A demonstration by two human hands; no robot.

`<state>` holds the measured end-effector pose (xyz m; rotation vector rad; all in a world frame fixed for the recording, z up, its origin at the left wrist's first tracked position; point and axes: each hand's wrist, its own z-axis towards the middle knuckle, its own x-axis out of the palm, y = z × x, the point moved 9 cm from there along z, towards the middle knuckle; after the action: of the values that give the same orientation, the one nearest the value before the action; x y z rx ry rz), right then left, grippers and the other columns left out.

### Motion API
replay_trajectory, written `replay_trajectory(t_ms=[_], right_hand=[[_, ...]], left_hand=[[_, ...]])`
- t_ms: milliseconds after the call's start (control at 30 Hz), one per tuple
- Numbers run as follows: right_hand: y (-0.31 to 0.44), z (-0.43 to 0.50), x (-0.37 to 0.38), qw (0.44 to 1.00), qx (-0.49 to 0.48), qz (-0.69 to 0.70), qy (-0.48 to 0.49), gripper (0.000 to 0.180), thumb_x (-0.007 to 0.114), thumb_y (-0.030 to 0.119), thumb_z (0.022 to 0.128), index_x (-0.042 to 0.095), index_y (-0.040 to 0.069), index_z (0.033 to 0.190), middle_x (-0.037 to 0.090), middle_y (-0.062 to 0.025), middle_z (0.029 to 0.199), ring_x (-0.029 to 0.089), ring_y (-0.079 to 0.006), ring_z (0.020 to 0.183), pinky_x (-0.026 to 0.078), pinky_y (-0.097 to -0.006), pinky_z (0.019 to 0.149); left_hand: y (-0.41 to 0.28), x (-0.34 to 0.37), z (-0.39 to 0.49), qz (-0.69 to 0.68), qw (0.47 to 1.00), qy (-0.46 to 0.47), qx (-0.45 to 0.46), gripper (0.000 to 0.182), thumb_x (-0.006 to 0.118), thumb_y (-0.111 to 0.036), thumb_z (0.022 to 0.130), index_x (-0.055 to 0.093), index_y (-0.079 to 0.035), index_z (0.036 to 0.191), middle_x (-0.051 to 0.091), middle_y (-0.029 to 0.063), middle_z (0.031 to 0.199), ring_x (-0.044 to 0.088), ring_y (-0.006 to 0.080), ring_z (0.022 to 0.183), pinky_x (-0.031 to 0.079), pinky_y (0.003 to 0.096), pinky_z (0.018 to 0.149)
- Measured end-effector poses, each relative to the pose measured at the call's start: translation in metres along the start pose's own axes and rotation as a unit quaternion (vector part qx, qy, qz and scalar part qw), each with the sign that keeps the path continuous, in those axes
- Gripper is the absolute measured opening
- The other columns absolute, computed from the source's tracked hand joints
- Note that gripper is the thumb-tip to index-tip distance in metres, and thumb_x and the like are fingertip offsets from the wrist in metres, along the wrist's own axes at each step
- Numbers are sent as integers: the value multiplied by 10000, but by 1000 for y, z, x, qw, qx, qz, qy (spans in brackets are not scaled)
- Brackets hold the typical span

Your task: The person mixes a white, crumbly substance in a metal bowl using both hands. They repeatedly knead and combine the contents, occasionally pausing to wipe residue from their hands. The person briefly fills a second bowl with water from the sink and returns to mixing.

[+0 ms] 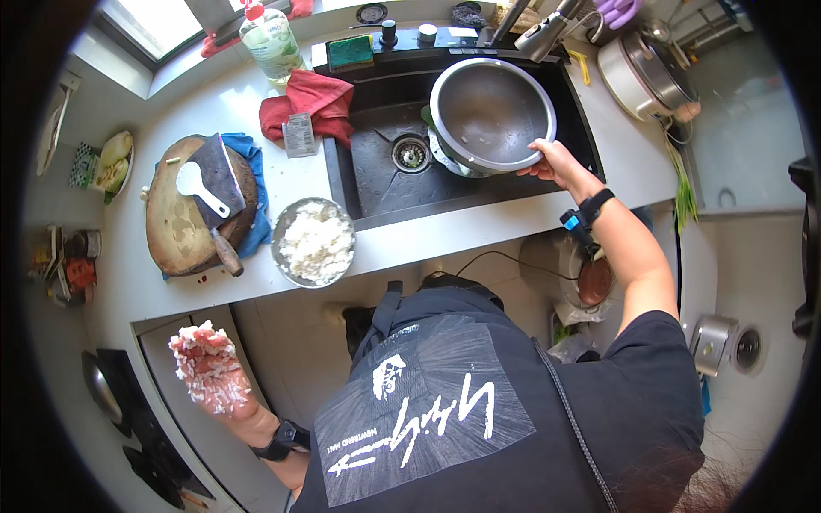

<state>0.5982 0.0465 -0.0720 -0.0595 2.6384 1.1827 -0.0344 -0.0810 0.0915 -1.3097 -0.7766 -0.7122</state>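
Observation:
My right hand point(550, 163) grips the near rim of a metal rice cooker pot point(494, 115), tilted over the black sink point(378, 183). A few rice grains stick inside the pot, and part of another item shows beneath it. My left hand point(211, 372) is raised palm up in front of the counter, its palm and fingers coated with cooked rice grains; it holds no object. A metal bowl point(277, 261) heaped with white rice point(315, 242) stands at the counter's front edge, left of the sink.
Left of the bowl, a round wooden chopping board point(168, 224) bears a cleaver point(221, 167) and a white rice paddle point(192, 183). A red cloth point(314, 96) and a soap bottle point(269, 48) lie behind. The faucet point(545, 35) and rice cooker point(635, 80) stand at back right.

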Motion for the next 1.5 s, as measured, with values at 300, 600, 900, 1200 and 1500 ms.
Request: replay_trajectory(t_ms=[300, 600, 900, 1200, 1500], right_hand=[[-37, 91, -9, 997, 9, -82, -4, 426, 481, 401, 885, 602, 49, 1092, 677, -149, 920, 613, -214, 771, 435, -399, 768], [-26, 97, -55, 979, -17, -182, -91, 659, 564, 510, 865, 516, -26, 1245, 616, -208, 1129, 621, -311, 924, 464, -470, 826], [125, 124, -38, 869, -247, -416, -103, 615, 477, 169, 891, 289, 216, 1475, 659, -196, 988, 647, -296, 887, 490, -392, 803], [150, 193, -4, 806, -260, -509, -155, 749, 368, 26, 830, 212, 343, 1490, 578, -183, 1259, 569, -332, 1150, 442, -416, 959], [147, 168, -23, 832, -289, -463, -104, 405, 539, 234, 890, 573, 159, 1286, 666, -169, 1089, 645, -305, 995, 482, -357, 880]], left_hand=[[55, 43, -19, -7, 1000, 9, 2, 354, 393, -169, 979, 573, -12, 1241, 598, 165, 1233, 565, 327, 1141, 432, 457, 1006], [90, 94, 7, 204, 975, -44, 70, 590, 645, -306, 839, 471, -5, 1316, 538, 151, 1302, 530, 288, 1198, 435, 410, 1015], [111, 84, 30, 60, 991, -117, -18, 295, 451, -191, 981, 606, -23, 1167, 632, 135, 1158, 619, 265, 1044, 515, 407, 904], [109, 82, -2, 68, 989, -134, 1, 311, 457, -207, 981, 593, -40, 1205, 626, 120, 1182, 612, 257, 1067, 497, 414, 932], [123, 84, 0, 10, 997, -71, -16, 347, 393, -169, 988, 553, -16, 1255, 587, 166, 1250, 580, 305, 1131, 443, 444, 991]])
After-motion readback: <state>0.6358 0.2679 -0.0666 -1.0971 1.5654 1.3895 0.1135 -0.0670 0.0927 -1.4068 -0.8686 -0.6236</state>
